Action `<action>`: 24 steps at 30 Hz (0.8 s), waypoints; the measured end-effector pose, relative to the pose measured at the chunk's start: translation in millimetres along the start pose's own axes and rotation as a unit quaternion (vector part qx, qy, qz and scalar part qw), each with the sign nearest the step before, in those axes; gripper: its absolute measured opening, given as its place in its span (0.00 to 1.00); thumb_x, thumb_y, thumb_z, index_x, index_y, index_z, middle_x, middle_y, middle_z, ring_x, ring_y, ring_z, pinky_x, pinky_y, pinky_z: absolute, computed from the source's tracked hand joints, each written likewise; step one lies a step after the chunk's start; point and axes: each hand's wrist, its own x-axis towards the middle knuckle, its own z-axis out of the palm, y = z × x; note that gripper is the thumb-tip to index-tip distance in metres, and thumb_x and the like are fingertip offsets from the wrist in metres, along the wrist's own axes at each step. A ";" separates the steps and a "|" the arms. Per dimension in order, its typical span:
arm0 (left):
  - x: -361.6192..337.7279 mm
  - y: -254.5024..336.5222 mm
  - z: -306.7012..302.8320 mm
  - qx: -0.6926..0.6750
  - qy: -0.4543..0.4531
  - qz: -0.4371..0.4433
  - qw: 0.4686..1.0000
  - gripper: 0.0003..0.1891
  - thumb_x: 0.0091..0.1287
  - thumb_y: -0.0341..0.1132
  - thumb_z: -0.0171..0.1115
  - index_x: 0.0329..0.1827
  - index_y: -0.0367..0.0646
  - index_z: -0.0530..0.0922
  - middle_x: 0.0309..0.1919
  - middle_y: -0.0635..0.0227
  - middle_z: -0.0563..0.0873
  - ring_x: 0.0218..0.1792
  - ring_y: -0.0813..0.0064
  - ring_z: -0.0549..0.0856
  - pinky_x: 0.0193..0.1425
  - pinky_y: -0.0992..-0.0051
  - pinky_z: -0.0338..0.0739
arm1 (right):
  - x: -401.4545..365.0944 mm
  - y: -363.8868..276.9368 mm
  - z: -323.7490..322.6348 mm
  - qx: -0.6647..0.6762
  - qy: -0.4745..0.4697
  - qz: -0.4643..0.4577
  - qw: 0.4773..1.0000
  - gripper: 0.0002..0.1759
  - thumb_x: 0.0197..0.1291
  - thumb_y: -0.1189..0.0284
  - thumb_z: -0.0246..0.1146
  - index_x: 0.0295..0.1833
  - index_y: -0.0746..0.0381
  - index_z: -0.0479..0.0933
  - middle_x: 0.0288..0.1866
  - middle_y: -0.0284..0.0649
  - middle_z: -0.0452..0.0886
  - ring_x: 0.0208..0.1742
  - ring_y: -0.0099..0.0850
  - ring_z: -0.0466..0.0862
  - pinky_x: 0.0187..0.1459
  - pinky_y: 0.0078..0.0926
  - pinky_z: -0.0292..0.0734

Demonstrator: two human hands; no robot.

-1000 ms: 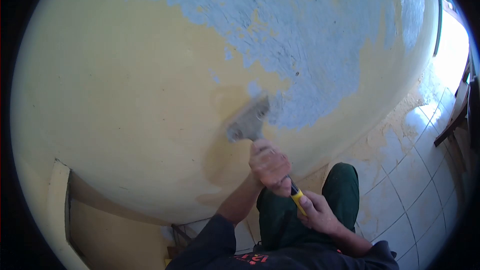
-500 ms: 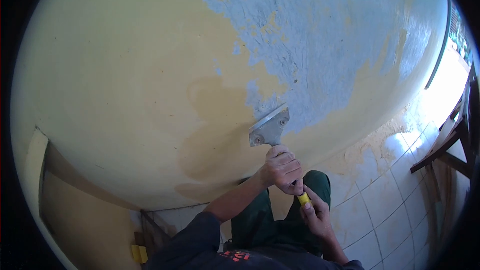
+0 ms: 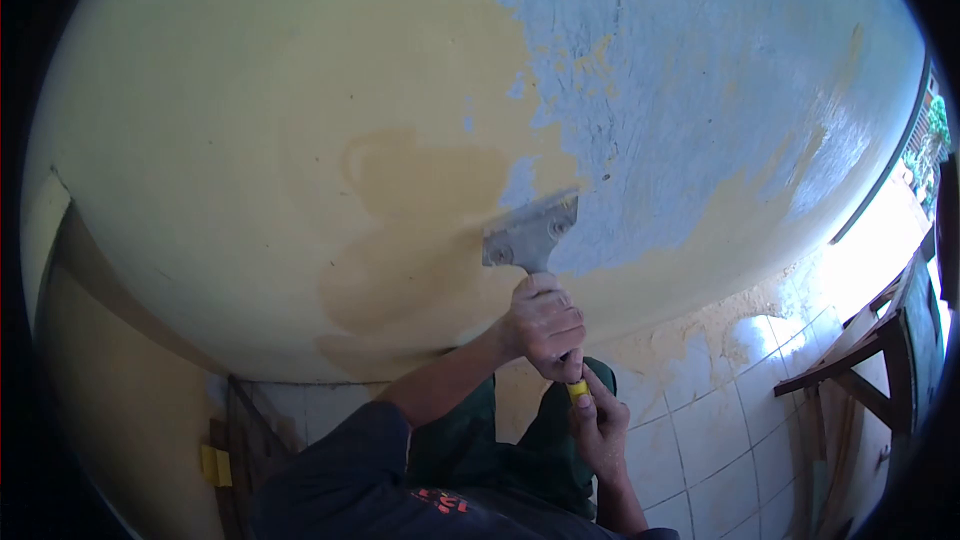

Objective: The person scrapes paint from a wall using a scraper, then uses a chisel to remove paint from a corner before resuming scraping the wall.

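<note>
My left hand point(image 3: 546, 328) is wrapped round the upper handle of a wide metal scraper point(image 3: 531, 232). Lower down, my right hand point(image 3: 601, 432) grips the yellow end of the same handle. The scraper's blade lies against the wall point(image 3: 420, 70), at the lower border between yellowish paint and a bare bluish patch point(image 3: 660, 110). Ragged flecks of yellow remain within the bluish part. Darker damp-looking stains point(image 3: 420, 180) mark the paint left of the blade.
Pale floor tiles point(image 3: 715, 430) with dusty debris run along the wall's foot. Dark wooden furniture point(image 3: 890, 370) stands at the right. At the lower left are a yellow object point(image 3: 216, 466) and dark wooden pieces. Bright daylight enters at the far right.
The view has shifted, so the wall patch appears further right and the furniture nearer. The scraper blade has moved slightly left in view, with both hands still on its handle.
</note>
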 end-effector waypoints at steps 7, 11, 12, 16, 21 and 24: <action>-3.1 5.1 7.0 -0.029 0.004 -0.015 0.999 0.10 0.45 0.42 0.57 0.15 0.48 0.70 0.18 0.72 0.73 0.22 0.71 0.75 0.44 0.65 0.69 | -7.5 -9.5 -5.1 0.020 0.017 0.060 0.998 0.23 0.74 0.68 0.57 0.68 0.70 0.74 0.26 0.30 0.74 0.28 0.15 0.72 0.31 0.16 0.68; 12.3 -7.8 -3.0 -0.023 0.015 0.007 1.000 0.09 0.44 0.42 0.57 0.15 0.49 0.71 0.18 0.73 0.74 0.22 0.71 0.75 0.44 0.66 0.69 | -0.4 -14.2 -1.5 0.003 0.015 0.011 1.000 0.24 0.75 0.65 0.56 0.69 0.69 0.73 0.25 0.29 0.74 0.27 0.15 0.71 0.29 0.17 0.66; 10.2 -5.3 -0.8 -0.019 0.018 0.009 1.000 0.09 0.44 0.42 0.57 0.15 0.49 0.71 0.18 0.73 0.74 0.22 0.71 0.75 0.44 0.66 0.69 | -2.8 -15.9 -2.6 -0.004 0.015 0.004 1.000 0.25 0.76 0.63 0.55 0.70 0.69 0.72 0.24 0.28 0.72 0.24 0.15 0.70 0.26 0.17 0.64; -5.9 8.5 9.7 -0.030 0.004 -0.007 1.000 0.09 0.44 0.41 0.58 0.15 0.49 0.70 0.18 0.73 0.73 0.22 0.71 0.74 0.43 0.66 0.69 | -11.3 -5.5 -3.3 0.017 0.018 0.048 0.999 0.25 0.76 0.64 0.55 0.69 0.71 0.72 0.25 0.28 0.72 0.26 0.15 0.70 0.28 0.16 0.65; 4.8 0.2 8.9 -0.035 0.006 0.005 0.999 0.10 0.44 0.41 0.57 0.14 0.49 0.68 0.17 0.73 0.71 0.21 0.71 0.74 0.43 0.66 0.69 | -1.9 -19.6 -4.4 0.002 0.020 0.038 0.999 0.27 0.76 0.63 0.54 0.70 0.70 0.70 0.25 0.29 0.72 0.26 0.16 0.70 0.28 0.16 0.65; 4.5 1.5 7.3 -0.038 0.008 0.005 0.999 0.10 0.44 0.41 0.57 0.14 0.49 0.68 0.17 0.73 0.70 0.21 0.71 0.74 0.42 0.66 0.69 | -5.0 -18.2 -2.5 0.010 0.011 0.040 0.999 0.27 0.76 0.63 0.54 0.71 0.71 0.70 0.26 0.29 0.72 0.26 0.16 0.70 0.28 0.16 0.64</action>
